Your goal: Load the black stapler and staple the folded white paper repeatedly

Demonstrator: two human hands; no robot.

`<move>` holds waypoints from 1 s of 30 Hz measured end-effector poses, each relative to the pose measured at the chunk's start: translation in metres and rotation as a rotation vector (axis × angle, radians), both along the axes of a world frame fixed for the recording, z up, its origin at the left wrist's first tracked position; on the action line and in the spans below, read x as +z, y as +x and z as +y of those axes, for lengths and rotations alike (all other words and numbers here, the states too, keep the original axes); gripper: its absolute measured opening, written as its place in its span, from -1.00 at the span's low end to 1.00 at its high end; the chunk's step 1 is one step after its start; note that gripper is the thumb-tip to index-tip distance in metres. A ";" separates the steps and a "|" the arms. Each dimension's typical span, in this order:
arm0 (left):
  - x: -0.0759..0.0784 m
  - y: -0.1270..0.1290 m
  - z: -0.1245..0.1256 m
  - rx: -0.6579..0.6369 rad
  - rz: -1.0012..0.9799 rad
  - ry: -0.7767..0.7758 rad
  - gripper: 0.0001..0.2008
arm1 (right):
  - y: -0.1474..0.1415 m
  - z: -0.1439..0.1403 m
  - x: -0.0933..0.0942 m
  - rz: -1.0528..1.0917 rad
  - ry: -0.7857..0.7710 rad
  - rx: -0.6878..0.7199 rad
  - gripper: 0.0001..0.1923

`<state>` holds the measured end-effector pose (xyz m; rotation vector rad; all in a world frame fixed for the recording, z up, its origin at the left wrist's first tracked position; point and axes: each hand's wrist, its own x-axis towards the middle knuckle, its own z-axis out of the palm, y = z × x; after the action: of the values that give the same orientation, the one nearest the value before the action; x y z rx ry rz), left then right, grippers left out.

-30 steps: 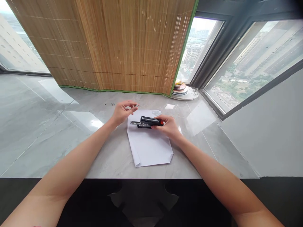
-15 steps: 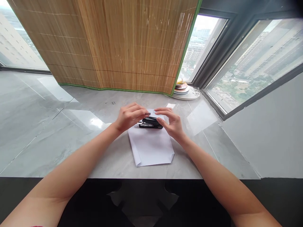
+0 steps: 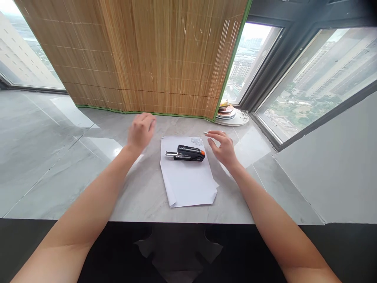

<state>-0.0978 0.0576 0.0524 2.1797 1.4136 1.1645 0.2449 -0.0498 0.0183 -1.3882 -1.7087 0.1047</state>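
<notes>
A black stapler [image 3: 188,153] with an orange end lies on its own on a white sheet of paper [image 3: 188,181] on the grey marble sill. My left hand [image 3: 141,131] hovers to the left and beyond the paper, fingers loosely curled, holding nothing that I can see. My right hand [image 3: 224,147] hangs just to the right of the stapler, fingers spread, not touching it. The paper's lower corners are folded in.
A bamboo blind [image 3: 147,59] with a green edge stands behind the sill. A stack of plates [image 3: 226,112] sits at the back right by the window frame. A small white slip [image 3: 210,133] lies near my right fingertips. The sill's front edge [image 3: 176,222] drops to a dark area.
Both hands were together on the stapler half a second ago. They have let go and moved apart, the left hand up and left, the right hand to the right. The stapler stays on the paper.
</notes>
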 end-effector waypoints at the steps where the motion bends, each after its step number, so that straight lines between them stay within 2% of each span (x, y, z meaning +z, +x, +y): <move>1: -0.005 -0.012 0.012 0.117 0.076 -0.003 -0.69 | 0.014 0.006 -0.006 -0.071 -0.070 -0.096 -0.67; 3: -0.019 -0.033 0.033 0.240 0.241 -0.098 -0.59 | 0.038 0.017 -0.019 -0.197 -0.239 -0.243 -0.56; 5: -0.030 -0.046 0.046 0.236 0.353 -0.172 -0.56 | 0.054 0.023 -0.031 -0.305 -0.354 -0.293 -0.47; 8: -0.039 -0.051 0.053 0.188 0.438 -0.215 -0.59 | 0.058 0.028 -0.044 -0.402 -0.397 -0.273 -0.41; 11: -0.039 -0.049 0.053 0.203 0.427 -0.227 -0.69 | 0.053 0.030 -0.053 -0.392 -0.415 -0.291 -0.41; 15: -0.037 -0.049 0.051 0.213 0.404 -0.205 -0.87 | 0.050 0.029 -0.054 -0.380 -0.437 -0.291 -0.40; 20: -0.037 -0.048 0.049 0.206 0.297 -0.227 -0.75 | 0.046 0.024 -0.041 -0.363 -0.370 -0.286 -0.43; 22: -0.037 -0.045 0.048 0.205 0.227 -0.253 -0.81 | 0.043 0.023 -0.037 -0.371 -0.383 -0.285 -0.49; 24: -0.036 -0.038 0.046 0.181 0.039 -0.301 -0.86 | 0.040 0.022 -0.035 -0.384 -0.415 -0.288 -0.52; 28: -0.036 -0.019 0.038 -0.055 -0.502 -0.403 -0.71 | 0.042 0.024 -0.039 -0.363 -0.406 -0.278 -0.52; 30: -0.034 -0.008 0.031 -0.169 -0.642 -0.434 -0.63 | 0.044 0.025 -0.040 -0.344 -0.393 -0.263 -0.53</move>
<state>-0.1063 0.0891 0.0181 1.4172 1.0495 1.2040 0.2892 -0.0251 -0.0214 -2.0060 -1.8277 0.0570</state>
